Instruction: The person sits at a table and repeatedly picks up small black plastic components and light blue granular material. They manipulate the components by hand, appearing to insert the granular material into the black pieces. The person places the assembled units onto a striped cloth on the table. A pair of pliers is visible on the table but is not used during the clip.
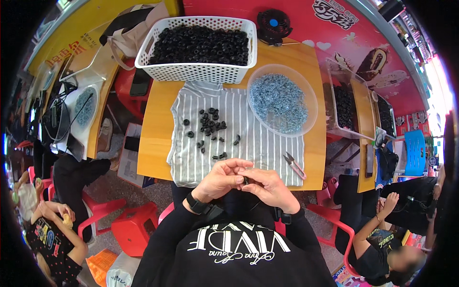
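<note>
My left hand point(221, 181) and my right hand point(268, 187) meet at the near edge of the table, fingertips pinched together. Between them shows a small black part point(245, 181); its shape is mostly hidden by the fingers. Just beyond lies a grey-and-white striped cloth point(272, 150), with a loose pile of small black ring-shaped parts point(209, 125) on it. A few black pieces point(220, 156) lie closest to my left hand. Pink-handled thread snips point(295, 167) rest to the right of my right hand, blades pointing away.
A white perforated basket point(191, 73) full of black rings stands at the back of the wooden table point(158, 119). Right of it are a clear round tub point(311, 112) of bluish small pieces and a black fan point(274, 26). Other people sit at both sides, near red stools point(136, 229).
</note>
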The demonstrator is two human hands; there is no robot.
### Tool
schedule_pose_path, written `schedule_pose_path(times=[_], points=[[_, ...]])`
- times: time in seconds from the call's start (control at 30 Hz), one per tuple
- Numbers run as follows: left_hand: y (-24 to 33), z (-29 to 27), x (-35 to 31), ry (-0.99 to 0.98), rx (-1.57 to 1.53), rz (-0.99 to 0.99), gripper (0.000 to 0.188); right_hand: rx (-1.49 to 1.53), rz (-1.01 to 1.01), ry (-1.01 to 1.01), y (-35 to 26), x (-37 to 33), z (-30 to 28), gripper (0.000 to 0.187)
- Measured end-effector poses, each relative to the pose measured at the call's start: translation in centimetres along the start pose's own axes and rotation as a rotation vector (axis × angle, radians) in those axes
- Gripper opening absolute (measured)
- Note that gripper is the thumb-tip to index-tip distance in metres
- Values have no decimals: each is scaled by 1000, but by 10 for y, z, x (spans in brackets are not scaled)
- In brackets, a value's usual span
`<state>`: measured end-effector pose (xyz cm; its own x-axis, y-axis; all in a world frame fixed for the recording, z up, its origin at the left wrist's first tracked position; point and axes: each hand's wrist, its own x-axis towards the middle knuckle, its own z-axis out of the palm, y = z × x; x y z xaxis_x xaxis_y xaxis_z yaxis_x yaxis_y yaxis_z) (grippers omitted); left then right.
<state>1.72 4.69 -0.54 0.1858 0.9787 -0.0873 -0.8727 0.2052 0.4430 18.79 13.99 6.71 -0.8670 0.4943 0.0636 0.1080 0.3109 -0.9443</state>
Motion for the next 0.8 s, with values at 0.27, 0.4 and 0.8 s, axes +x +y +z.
schedule_pose_path(times=[0.27, 0.4, 0.8], points=[[-4, -6, -2, -6, -18, 13, 42, 66, -110, 55, 14, 1, 13, 29], [-4, -6, -2, -10, -10, -1, 42, 105, -155, 67, 16, 3, 13, 26], [15, 39, -3, 168, 257, 39, 41, -59, -155, 145, 17, -4, 5, 36]])
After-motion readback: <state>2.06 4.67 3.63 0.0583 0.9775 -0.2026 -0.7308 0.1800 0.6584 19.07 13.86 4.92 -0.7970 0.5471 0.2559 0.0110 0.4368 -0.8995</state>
